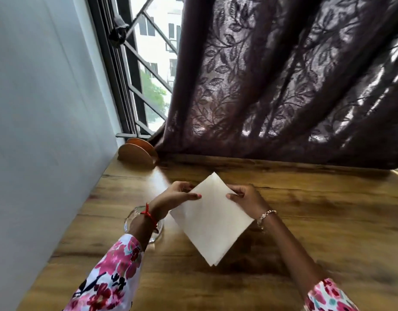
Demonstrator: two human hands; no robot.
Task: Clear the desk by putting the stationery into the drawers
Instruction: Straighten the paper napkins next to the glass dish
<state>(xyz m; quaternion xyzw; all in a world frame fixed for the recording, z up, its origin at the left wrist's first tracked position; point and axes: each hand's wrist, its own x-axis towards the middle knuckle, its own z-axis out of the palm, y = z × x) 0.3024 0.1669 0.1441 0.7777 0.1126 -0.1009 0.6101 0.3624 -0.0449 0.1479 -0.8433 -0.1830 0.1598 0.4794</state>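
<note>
A stack of white paper sheets (pixel 212 217) hangs just above the wooden desk (pixel 316 221), turned like a diamond. My left hand (pixel 173 196) pinches its left edge, thumb on top and fingers behind. My right hand (pixel 245 196) pinches the right edge the same way. The lower corner of the sheets points toward me. No drawer is in view.
A clear glass dish (pixel 131 217) sits on the desk under my left wrist. A wooden holder with two round plates (pixel 137 153) stands at the far left corner. A dark leaf-patterned curtain (pixel 283 86) hangs along the desk's back edge. A white wall (pixel 36 131) borders the left.
</note>
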